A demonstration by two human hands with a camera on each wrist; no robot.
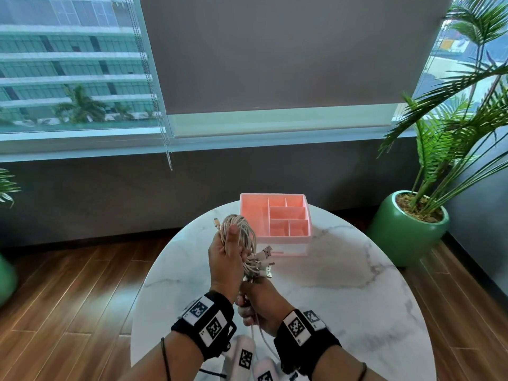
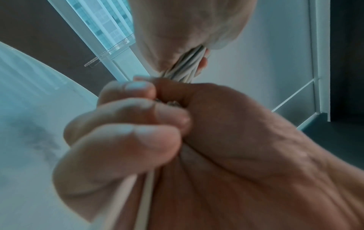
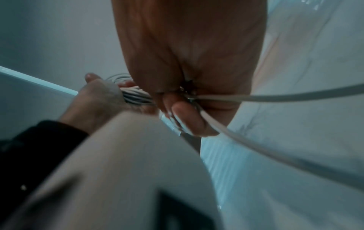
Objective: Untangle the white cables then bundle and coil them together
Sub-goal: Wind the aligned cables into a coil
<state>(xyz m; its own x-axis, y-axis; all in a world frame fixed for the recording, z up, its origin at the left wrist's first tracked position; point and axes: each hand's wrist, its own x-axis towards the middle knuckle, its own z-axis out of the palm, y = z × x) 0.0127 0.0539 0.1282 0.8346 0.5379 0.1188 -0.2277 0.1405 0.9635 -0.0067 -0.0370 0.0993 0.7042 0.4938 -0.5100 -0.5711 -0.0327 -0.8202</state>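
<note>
A coil of white cables (image 1: 239, 227) is held upright above the marble table (image 1: 343, 284), with my left hand (image 1: 227, 251) gripping it, thumb laid across the loops. Several USB plugs (image 1: 264, 260) stick out to the right just below that hand. My right hand (image 1: 257, 306) is closed round the cable strands underneath, close to my left wrist, and loose strands (image 1: 261, 336) trail down from it. In the left wrist view the right hand (image 2: 145, 124) clenches the strands (image 2: 187, 66) below the left hand (image 2: 187, 28). In the right wrist view a strand (image 3: 275, 98) runs off from the right hand (image 3: 185, 109).
A pink divided organizer (image 1: 302, 236) stands on the table just beyond the hands. A potted palm in a green pot (image 1: 404, 232) is on the floor at the right. A window sill and dark wall lie behind, wooden floor at the left.
</note>
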